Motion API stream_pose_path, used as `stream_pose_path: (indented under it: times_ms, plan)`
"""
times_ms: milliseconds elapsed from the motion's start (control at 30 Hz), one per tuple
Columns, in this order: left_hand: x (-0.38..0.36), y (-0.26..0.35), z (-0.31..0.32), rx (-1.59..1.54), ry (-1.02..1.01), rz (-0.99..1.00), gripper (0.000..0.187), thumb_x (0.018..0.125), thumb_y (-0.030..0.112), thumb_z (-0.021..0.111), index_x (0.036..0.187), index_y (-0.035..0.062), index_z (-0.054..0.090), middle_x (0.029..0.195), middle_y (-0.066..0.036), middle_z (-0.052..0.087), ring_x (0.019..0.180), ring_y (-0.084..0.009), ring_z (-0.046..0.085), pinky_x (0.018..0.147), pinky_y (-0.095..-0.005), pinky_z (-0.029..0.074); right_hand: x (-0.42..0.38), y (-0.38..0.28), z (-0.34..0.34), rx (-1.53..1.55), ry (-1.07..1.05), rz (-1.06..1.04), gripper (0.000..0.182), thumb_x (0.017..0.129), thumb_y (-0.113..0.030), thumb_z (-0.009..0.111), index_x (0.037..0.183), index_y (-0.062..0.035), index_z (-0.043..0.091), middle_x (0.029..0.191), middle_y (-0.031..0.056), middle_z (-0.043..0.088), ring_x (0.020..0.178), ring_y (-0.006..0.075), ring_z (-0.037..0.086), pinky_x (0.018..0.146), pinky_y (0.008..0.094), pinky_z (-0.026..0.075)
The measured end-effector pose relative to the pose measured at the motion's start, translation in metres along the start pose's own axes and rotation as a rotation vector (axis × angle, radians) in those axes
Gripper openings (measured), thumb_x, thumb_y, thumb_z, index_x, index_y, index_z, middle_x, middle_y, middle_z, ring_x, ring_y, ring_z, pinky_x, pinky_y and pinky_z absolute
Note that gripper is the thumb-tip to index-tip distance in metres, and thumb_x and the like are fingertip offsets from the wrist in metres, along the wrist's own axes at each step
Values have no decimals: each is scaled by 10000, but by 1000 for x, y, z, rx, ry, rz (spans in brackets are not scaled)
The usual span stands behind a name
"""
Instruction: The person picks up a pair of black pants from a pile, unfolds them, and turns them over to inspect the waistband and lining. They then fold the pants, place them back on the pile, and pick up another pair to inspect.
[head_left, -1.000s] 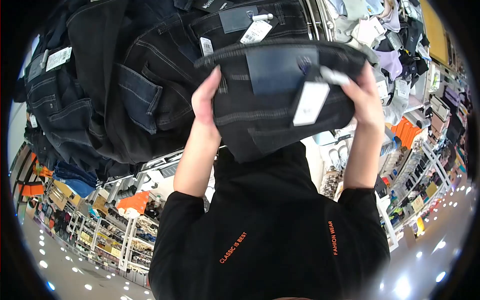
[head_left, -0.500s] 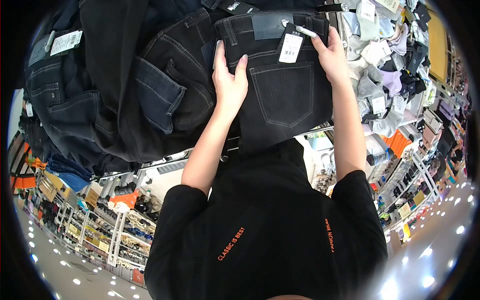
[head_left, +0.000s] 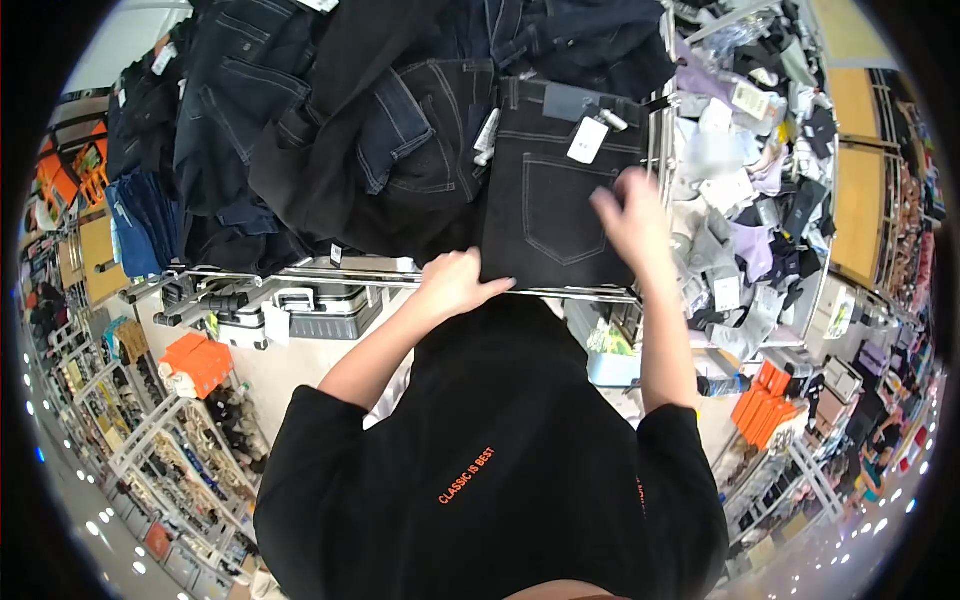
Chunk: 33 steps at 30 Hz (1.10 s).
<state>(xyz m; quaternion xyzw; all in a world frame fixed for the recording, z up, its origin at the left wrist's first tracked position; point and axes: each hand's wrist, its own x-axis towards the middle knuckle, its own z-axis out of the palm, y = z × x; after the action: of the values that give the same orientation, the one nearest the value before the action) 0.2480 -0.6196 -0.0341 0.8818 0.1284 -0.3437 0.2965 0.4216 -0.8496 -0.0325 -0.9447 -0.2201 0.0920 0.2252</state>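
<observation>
A folded pair of black jeans lies flat at the right end of the rack, back pocket up, with a white tag near its waistband. At its lower left corner is my left hand, thumb stretched along the bottom edge and the other fingers curled at the side. My right hand, blurred by motion, is over the right edge of the jeans with thumb and fingers apart, holding nothing. To the left, a heap of dark jeans shows folds and pockets.
A metal rail runs along the front edge of the display. On the right is a bin of small grey and lilac garments. Below stand grey cases, orange items and a light blue box.
The folded jeans now lie lower and flat by the rail. My left hand has moved from their upper side to the bottom corner; my right hand has left the waistband and moved down.
</observation>
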Motion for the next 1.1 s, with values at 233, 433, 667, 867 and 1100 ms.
stream_pose_path:
  times_ms: [233,433,667,867,1100]
  plan:
    - [45,-53,47,-162,-198,116,599,872,488,647,922,-110,653,821,-191,711,771,-329,704,807,-411,543,-107,23,39,-99,-387,13,467,729,-469,775,755,-6,719,806,203,695,813,364,684,751,448,548]
    - [47,-26,37,234,-174,95,643,810,540,700,918,-94,682,959,-217,706,925,-322,691,851,-398,536,-104,27,49,-209,-349,148,501,689,-463,820,763,22,716,799,234,699,809,372,702,755,434,568]
    - [68,-43,58,209,-216,118,794,822,669,615,1013,-98,686,1008,-230,702,924,-366,681,865,-405,524,-106,39,57,-72,-354,258,492,672,-410,817,831,45,722,871,268,696,856,404,693,802,452,557]
    - [52,-35,49,51,-227,106,772,814,606,659,1087,-115,655,1098,-272,669,1016,-383,652,897,-403,509,-107,43,60,-16,-389,208,416,740,-388,720,744,28,722,772,253,682,806,379,693,768,439,542]
    - [-22,-45,25,-301,566,375,514,946,289,574,1348,-14,471,1357,-278,485,1246,-387,503,1031,-437,426,-113,34,67,-95,-393,170,402,815,-352,629,845,43,695,928,274,674,973,405,648,860,462,504]
